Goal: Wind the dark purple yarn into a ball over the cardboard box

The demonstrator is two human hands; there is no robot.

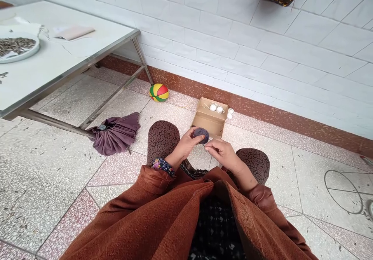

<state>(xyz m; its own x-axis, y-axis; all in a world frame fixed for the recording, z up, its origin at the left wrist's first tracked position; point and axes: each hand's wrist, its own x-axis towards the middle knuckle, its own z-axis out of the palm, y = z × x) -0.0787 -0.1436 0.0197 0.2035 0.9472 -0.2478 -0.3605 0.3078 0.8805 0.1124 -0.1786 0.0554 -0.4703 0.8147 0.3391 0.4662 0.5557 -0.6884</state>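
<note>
My left hand is closed around a small ball of dark grey-purple yarn, thumb across its front. Just to the right, my right hand pinches the yarn's strand close below the ball. Both hands are held above my lap, between my knees. Beyond them on the floor lies an open cardboard box. Small white balls with loose string rest on its raised lid part, and more white pieces lie beside it.
A metal-framed table stands at left, bearing a white tray of seeds or husks. Under its edge lies a purple cloth. A colourful ball sits by the wall. A wire ring stand is on the right floor.
</note>
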